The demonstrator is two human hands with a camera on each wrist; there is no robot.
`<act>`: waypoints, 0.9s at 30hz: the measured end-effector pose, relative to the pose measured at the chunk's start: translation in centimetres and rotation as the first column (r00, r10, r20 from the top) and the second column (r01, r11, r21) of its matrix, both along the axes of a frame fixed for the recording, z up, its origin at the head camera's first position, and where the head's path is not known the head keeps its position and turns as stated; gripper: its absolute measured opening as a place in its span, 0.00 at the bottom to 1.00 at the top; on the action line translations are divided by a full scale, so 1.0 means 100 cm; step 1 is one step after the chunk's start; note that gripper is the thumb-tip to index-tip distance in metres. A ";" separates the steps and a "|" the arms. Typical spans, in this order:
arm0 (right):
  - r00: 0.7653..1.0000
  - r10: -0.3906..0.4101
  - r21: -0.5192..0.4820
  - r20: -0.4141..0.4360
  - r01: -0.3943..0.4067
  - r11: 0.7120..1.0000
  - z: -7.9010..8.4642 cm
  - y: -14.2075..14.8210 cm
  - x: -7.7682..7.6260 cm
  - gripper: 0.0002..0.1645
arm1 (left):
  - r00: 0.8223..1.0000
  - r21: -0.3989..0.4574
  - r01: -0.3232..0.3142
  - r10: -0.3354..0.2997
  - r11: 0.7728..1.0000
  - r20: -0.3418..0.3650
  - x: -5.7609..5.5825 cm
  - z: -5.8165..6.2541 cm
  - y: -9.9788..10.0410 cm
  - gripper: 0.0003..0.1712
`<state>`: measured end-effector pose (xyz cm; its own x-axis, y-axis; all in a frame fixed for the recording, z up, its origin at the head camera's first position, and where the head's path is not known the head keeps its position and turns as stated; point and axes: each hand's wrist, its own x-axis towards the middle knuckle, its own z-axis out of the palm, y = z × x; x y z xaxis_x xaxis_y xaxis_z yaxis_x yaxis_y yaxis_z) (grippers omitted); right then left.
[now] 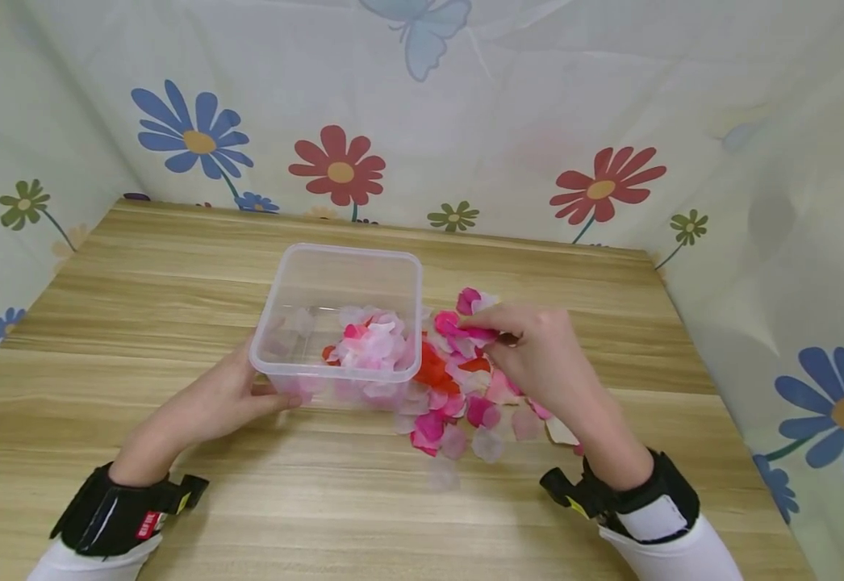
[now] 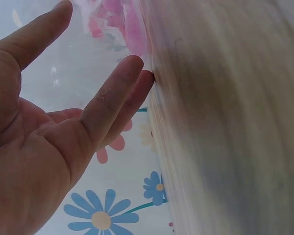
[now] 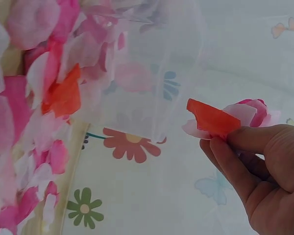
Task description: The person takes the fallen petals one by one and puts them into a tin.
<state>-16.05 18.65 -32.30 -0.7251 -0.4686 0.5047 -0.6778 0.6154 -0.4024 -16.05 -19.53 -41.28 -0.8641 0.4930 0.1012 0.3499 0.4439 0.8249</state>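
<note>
A clear plastic box [image 1: 335,249] stands on the table, with pink, white and red petals [image 1: 374,343] heaped toward its right side. My left hand [image 1: 222,395] is at its front left corner, the thumb along the front wall. In the left wrist view the fingers [image 2: 110,100] are fairly straight and spread beside the clear wall. Above the loose pile, to the right of the box, my right hand [image 1: 549,355] pinches several petals [image 3: 213,120] between thumb and fingertips. Orange-red, white and pink ones show in that pinch.
Loose petals [image 1: 487,411] in pink, white and red lie scattered on the wooden table [image 1: 306,516] right of the box, some against its wall. A flower-printed cloth backdrop [image 1: 495,137] rises behind the table and at both sides.
</note>
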 end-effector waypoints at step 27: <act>0.997 0.080 -0.109 -0.012 -0.080 0.991 0.017 -0.041 -0.010 0.15 | 1.000 0.014 0.006 -0.006 1.000 -0.001 0.000 -0.001 -0.001 0.55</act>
